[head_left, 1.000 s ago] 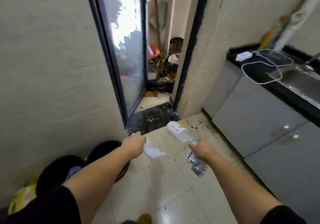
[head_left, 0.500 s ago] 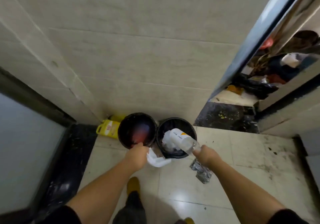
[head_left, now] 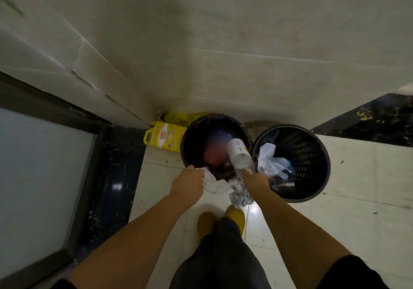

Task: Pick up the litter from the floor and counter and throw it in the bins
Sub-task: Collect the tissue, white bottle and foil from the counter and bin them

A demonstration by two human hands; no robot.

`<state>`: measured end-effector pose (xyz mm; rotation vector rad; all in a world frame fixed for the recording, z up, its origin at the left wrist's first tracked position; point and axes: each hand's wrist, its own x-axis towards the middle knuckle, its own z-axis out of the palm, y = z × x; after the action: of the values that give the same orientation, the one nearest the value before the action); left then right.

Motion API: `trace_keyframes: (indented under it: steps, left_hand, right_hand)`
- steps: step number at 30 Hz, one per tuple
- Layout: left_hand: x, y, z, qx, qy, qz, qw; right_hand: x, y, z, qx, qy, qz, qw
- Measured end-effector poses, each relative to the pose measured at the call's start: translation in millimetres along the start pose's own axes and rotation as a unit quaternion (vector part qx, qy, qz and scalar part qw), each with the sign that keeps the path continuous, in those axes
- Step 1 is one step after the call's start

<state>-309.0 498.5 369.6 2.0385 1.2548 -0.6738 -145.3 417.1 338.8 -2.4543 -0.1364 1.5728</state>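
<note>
Two round black bins stand side by side against the wall: the left bin [head_left: 190, 132] with reddish contents, the right bin [head_left: 321, 154] with white crumpled paper inside. My left hand [head_left: 188, 182] is at the near rim of the left bin, closed on a white crumpled tissue [head_left: 213, 184]. My right hand [head_left: 254, 180] holds a clear plastic bottle [head_left: 239, 154] with a white and orange label, its base out over the left bin. A crinkled silver foil wrapper [head_left: 240, 196] hangs below that hand.
A yellow bag [head_left: 164, 138] lies in the corner left of the bins. A dark-framed glass door [head_left: 44, 177] fills the left side, a dark stone threshold [head_left: 368, 119] the upper right. My feet in yellow shoes [head_left: 220, 220] stand on the pale tiled floor.
The view has swung left and tilted down onto the bins. Both hands moved closer; the bottle shifted from over the right bin to over the left bin.
</note>
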Motion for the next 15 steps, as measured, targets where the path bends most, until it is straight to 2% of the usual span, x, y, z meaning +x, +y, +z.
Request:
trace_keyframes:
  steps: [6, 9, 13, 15]
  left_hand:
    - [87, -41, 44, -0.012, 0.045, -0.021, 0.999]
    - [106, -54, 58, 0.003, 0.041, -0.023, 0.999]
    - [105, -54, 58, 0.019, 0.036, -0.033, 0.999]
    - [97, -46, 52, 0.033, 0.017, -0.032, 0.999]
  right_hand:
    - [111, -13, 75, 0.117, 0.002, 0.050, 0.992]
    - [146, -16, 97, 0.100, 0.004, 0.079, 0.992]
    - [147, -11, 93, 0.105, -0.040, 0.064, 0.992]
    - [135, -2, 75, 0.141, -0.027, 0.051, 0.988]
